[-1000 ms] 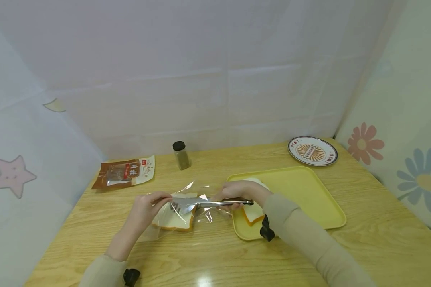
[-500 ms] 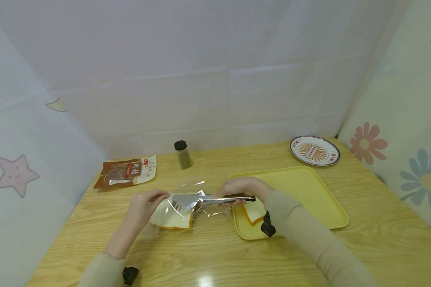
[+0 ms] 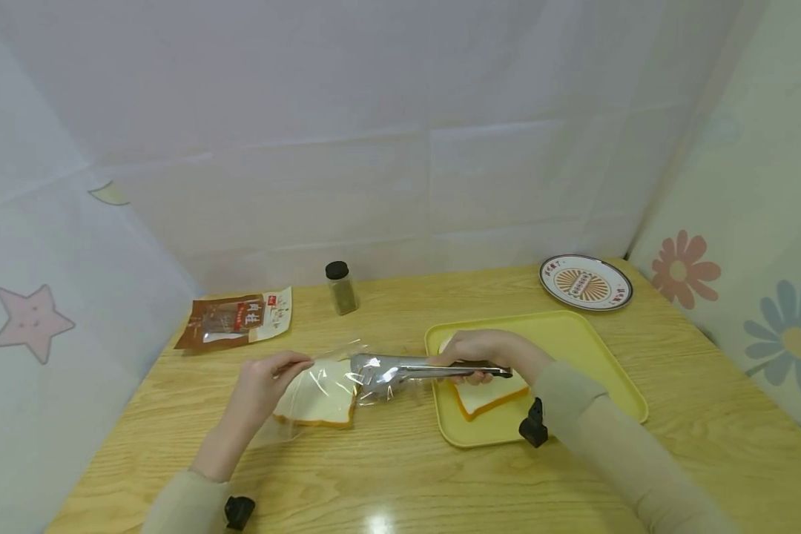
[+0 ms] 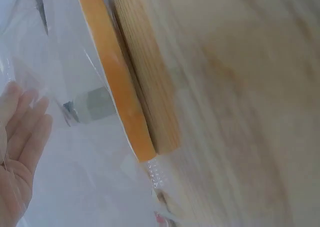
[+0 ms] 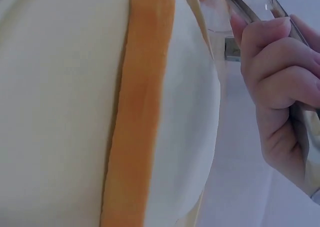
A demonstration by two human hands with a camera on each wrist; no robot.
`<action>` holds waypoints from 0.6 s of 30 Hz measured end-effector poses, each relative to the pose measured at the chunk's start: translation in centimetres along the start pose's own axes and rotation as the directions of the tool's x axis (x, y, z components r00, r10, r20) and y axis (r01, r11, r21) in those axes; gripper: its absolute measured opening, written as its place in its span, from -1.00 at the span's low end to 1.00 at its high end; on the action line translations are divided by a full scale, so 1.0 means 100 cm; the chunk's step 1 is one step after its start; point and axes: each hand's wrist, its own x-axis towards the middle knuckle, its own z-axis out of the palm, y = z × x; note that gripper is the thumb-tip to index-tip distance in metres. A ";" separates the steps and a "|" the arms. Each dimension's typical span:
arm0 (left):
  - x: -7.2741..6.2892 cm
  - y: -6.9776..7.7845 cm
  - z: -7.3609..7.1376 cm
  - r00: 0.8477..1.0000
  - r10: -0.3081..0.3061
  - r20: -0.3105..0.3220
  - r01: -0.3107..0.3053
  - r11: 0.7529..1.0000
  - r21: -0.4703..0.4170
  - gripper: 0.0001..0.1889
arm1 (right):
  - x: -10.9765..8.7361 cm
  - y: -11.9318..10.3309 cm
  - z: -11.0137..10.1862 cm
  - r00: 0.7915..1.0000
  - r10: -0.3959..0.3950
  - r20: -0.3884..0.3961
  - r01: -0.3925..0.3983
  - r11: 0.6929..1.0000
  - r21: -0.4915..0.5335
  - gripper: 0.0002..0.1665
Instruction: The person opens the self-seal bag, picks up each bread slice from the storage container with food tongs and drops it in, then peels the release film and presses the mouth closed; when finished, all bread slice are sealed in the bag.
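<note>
My left hand (image 3: 265, 384) pinches the edge of a clear plastic bag (image 3: 337, 352) and lifts it. Inside the bag lies a slice of bread (image 3: 317, 397) with an orange-brown crust; the left wrist view shows its crust edge (image 4: 117, 82) close up behind the film. Metal tongs (image 3: 407, 367) are gripped by my right hand (image 3: 477, 356), their tips within the bag's mouth beside the slice. Under my right hand, a second bread slice (image 3: 487, 397) lies on the yellow tray (image 3: 587, 356), partly hidden by the hand.
A brown and white food pouch (image 3: 233, 320) lies at the back left. Next to it stands a small jar with a black lid (image 3: 341, 289). A patterned plate (image 3: 586, 283) sits at the back right. Cloth-covered walls border the wooden table (image 3: 374, 475).
My right hand has drawn the tongs to the right, so their tips have left the bagged slice. More of the slice on the tray shows. My left hand keeps pinching the bag.
</note>
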 end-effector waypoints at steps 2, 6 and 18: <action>-0.001 0.000 -0.001 1.000 -0.006 0.002 0.006 1.000 0.013 -0.87 | -0.007 0.005 -0.002 1.000 -0.001 -0.014 0.001 1.000 0.013 -0.46; -0.002 0.000 -0.003 1.000 -0.017 0.003 0.017 1.000 0.023 -0.87 | -0.020 0.012 -0.006 0.999 0.002 -0.035 0.000 0.999 0.045 -0.48; -0.004 0.002 -0.001 0.998 0.019 0.052 -0.016 0.998 -0.058 -0.81 | -0.060 0.034 -0.008 0.995 -0.072 -0.067 0.075 0.996 0.054 -0.47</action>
